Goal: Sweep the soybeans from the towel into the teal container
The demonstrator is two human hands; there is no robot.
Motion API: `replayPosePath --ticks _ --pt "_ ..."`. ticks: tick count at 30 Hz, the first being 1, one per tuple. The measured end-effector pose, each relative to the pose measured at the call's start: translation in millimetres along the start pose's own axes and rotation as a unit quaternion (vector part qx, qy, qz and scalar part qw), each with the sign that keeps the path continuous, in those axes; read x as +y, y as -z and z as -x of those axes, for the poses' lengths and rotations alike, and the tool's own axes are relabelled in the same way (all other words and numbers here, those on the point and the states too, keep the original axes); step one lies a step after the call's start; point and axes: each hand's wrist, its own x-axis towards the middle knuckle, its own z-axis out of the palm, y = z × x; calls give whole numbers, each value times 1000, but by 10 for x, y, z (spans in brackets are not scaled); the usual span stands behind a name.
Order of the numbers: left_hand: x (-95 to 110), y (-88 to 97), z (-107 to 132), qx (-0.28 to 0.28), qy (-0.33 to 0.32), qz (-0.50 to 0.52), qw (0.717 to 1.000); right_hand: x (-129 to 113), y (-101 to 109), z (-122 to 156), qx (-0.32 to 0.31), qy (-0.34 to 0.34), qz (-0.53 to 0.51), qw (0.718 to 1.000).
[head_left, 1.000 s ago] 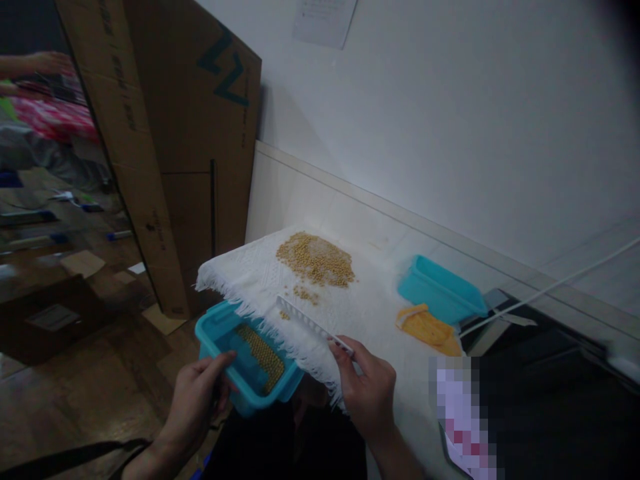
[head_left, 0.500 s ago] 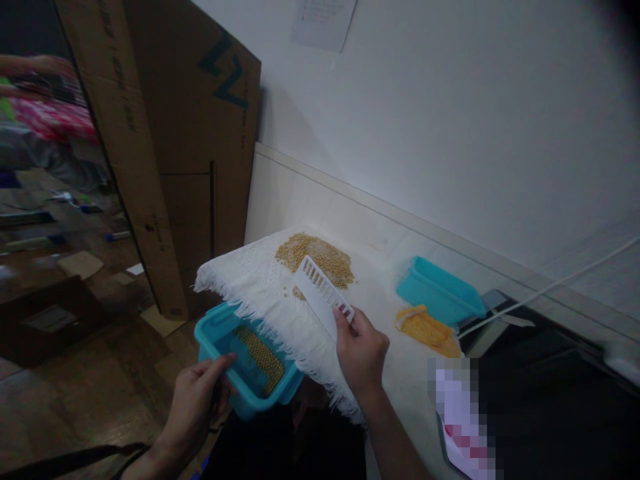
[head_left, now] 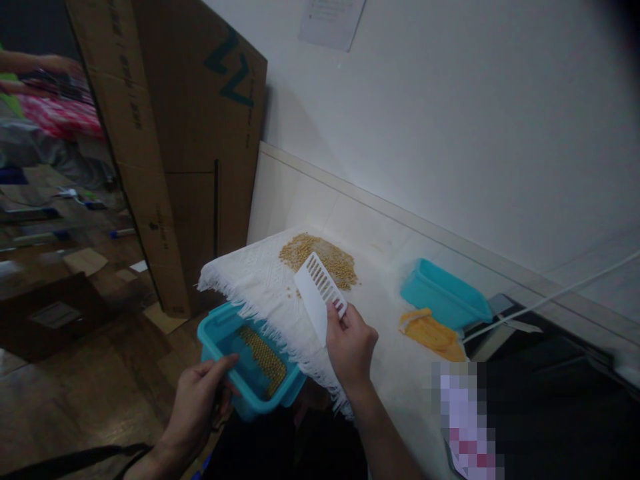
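My left hand grips the near left rim of a blue plastic bin, thumb over the edge and the other fingers mostly hidden. Inside the bin lies a layer of yellowish beans. The bin sits below the fringed edge of a white cloth, which overhangs part of it. My right hand is closed on a flat white slotted plastic scraper, held tilted above the cloth. Just beyond the scraper is a spread heap of beans on the cloth, with a few loose ones beside it.
A second blue bin and a crumpled yellow cloth are on the table to the right, near a white cable and a black object. A tall cardboard box stands at left. Another person's hands show far left.
My right hand has shifted slightly left and turned the scraper so more of its slotted face shows. My left hand keeps its hold on the bin.
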Motion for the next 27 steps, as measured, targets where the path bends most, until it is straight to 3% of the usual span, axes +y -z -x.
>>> replayPosePath --ticks 27 --pt "15 11 -27 1 -9 -4 1000 -126 -100 -30 -13 40 29 999"
